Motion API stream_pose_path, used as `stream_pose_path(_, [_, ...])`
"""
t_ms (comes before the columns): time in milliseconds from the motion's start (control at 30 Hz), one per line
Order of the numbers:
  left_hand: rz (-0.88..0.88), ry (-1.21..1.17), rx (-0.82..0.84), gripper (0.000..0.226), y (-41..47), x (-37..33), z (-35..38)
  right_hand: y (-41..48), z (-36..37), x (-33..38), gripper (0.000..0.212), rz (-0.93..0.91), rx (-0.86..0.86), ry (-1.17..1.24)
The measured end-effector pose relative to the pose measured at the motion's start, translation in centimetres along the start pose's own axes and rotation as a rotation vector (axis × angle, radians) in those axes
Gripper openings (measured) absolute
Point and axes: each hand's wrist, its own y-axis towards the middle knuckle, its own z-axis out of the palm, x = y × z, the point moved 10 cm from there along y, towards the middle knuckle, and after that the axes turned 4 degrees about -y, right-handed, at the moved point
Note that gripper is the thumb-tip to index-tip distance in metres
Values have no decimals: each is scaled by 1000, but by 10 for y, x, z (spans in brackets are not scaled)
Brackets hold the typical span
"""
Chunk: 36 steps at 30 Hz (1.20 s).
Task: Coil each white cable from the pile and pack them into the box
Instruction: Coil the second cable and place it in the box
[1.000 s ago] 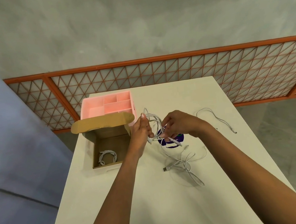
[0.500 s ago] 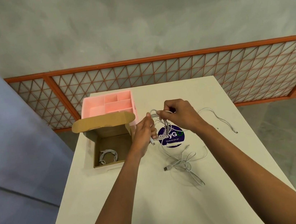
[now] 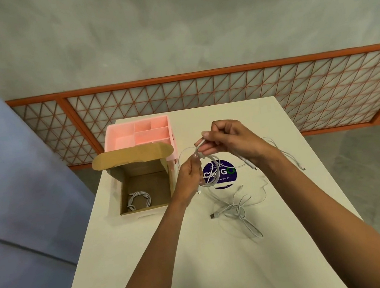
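The right hand (image 3: 229,138) has swung up over the left hand (image 3: 188,177), adding one more loop to the white cable (image 3: 210,184), mid-frame. Both grips pinch it tight. One coil (image 3: 139,200) lies in the box (image 3: 120,184), left; the pile (image 3: 238,210) waits.

I see white table (image 3: 113,250) under fingers (image 3: 214,138), extending past them to far edge. Beyond fingers, orange-framed lattice fence (image 3: 225,88) spans full width, triangle mesh over pale panes. Above fence, mottled grey concrete surface (image 3: 168,25); wall or floor, can't tell from here. Right of fingers, past table edge, grey concrete floor (image 3: 370,180). Left of fingers, well off table, smooth blue-grey panel (image 3: 9,191), one dark seam slanting across it. Light even, diffuse; only soft shadows on tabletop.
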Motion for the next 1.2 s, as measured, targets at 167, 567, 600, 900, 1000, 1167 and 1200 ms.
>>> stream_pose_path(167, [-12,-36,70,32,-5,-4,10,1,-30,0,30,-14,-158,170])
stream_pose_path(567, [37,-11,187,27,-11,-16,21,6,-51,-8,31,10,-291,204])
stream_pose_path(600, [40,-19,183,27,-12,-17,21,6,-56,-9,31,11,-320,216])
stream_pose_path(900, [90,20,108,35,-8,-22,14,-5,-94,-48,31,91,-546,406])
stream_pose_path(1000, [89,22,108,30,-10,-23,18,-6,-99,-53,31,96,-583,427])
stream_pose_path(1167, [169,96,98,18,-11,-38,19,-5,-99,-55,29,103,-585,438])
stream_pose_path(1200, [180,93,88,16,-11,-39,18,-5,-98,-57,29,108,-585,448])
